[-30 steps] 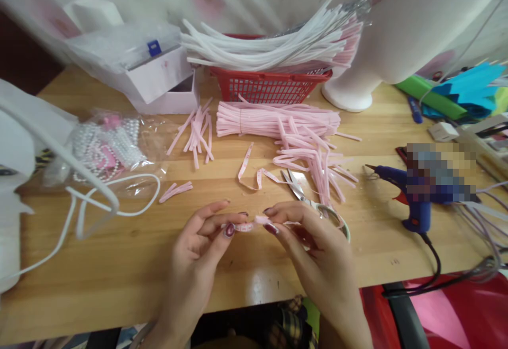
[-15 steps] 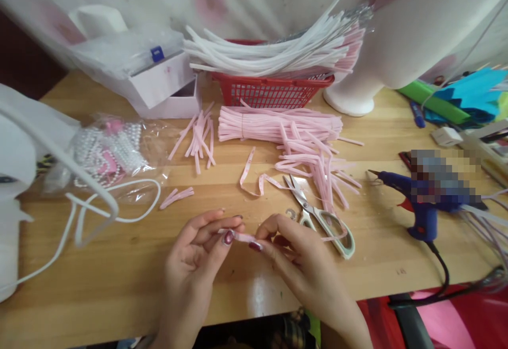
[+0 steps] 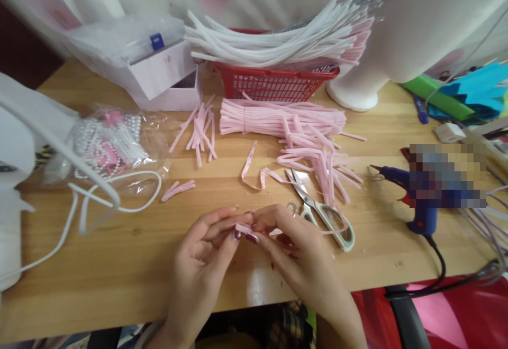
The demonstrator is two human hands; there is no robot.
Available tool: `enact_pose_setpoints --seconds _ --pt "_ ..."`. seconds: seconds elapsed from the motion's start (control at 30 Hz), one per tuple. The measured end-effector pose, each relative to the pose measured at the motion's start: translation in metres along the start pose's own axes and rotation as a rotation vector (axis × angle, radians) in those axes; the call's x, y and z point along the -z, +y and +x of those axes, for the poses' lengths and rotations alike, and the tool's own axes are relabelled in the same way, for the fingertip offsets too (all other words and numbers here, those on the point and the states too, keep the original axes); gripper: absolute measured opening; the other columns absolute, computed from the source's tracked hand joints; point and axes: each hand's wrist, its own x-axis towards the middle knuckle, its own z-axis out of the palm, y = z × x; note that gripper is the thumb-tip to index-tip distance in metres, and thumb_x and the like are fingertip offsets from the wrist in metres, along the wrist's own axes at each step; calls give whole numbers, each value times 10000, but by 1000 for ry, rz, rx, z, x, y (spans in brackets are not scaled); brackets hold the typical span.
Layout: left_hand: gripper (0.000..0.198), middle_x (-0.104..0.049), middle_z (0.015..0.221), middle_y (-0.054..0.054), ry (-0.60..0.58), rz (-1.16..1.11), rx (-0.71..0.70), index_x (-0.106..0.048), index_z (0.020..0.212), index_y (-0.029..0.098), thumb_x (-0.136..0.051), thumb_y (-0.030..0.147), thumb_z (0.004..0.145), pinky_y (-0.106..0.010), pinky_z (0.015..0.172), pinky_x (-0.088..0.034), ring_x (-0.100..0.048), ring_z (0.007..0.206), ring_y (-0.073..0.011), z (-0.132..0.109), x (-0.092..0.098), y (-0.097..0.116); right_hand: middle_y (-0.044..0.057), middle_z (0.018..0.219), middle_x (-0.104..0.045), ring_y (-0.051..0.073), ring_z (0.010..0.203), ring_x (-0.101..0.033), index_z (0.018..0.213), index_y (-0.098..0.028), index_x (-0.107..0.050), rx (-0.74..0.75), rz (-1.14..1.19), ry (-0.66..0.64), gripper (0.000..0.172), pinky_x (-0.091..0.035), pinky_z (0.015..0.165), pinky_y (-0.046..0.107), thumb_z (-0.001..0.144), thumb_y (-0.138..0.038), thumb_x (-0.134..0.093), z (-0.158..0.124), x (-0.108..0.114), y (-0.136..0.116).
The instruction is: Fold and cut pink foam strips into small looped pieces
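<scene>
Between my two hands is a short pink pipe cleaner (image 3: 243, 228), partly hidden by the fingertips. My left hand (image 3: 212, 248) pinches it between thumb and fingers. From the other side, my right hand (image 3: 291, 246) grips it close to the left fingertips. Slightly open scissors (image 3: 317, 209) with pale green handles lie just beyond my right hand. A pink measuring tape (image 3: 264, 174) curls over the table toward the scissors. Bent pink pipe cleaners (image 3: 317, 153) are heaped behind the scissors. Short cut pieces (image 3: 202, 132) lie farther left, with a small group (image 3: 178, 189) nearer my left hand.
A bundle of pink pipe cleaners (image 3: 278, 118) lies before a red basket (image 3: 278, 82) full of white ones. A blue glue gun (image 3: 423, 219) rests right, its cord over the table edge. Bagged pearl beads (image 3: 111, 143) and a looped white cable (image 3: 156, 180) are left.
My hands have drawn closer together, and less of the pink pipe cleaner shows between the fingertips. The view has shifted slightly; the things on the table lie as before.
</scene>
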Motion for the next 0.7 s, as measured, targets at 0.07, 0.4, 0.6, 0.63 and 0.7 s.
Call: enact_pose_setpoints --seconds 0.07,0.4,0.6,0.63,0.7 --pt "262 -777 927 -76 6 43 -10 -679 975 163 -763 249 742 -216 762 -591 -733 883 -203 -2 -1 1 0 858 -640 120 748 -600 905 -210 -583 -22 -28 -6 64 -449 650 222 940 -209 -529 0 -1 -1" --pt "260 -772 961 -112 -8 35 2 -712 959 155 -755 305 751 -265 805 -590 -724 935 -245 -4 -2 1 9 826 -650 116 656 -574 874 -204 -561 -107 -25 28 82 -426 573 223 937 -244 -527 -1 -4 -2" --pt "255 -777 941 -95 -6 6 22 -725 936 163 -784 292 725 -233 775 -597 -729 917 -229 -4 -1 1 9 854 -654 121 688 -585 875 -210 -547 -125 -63 33 86 -438 588 220 942 -252 -514 -3 -7 -3" --pt "245 -781 917 -86 -3 6 37 -726 921 164 -794 280 716 -216 751 -599 -737 880 -216 -3 0 0 7 842 -650 124 693 -586 872 -211 -544 -122 -80 31 90 -437 584 219 944 -255 -513 -3 -7 -4" --pt "238 -785 875 -75 -1 -19 84 -726 893 161 -812 262 695 -207 726 -602 -746 825 -203 1 2 -2 9 832 -647 134 710 -591 868 -213 -539 -114 -112 16 97 -437 581 219 949 -252 -502 -4 -8 -5"
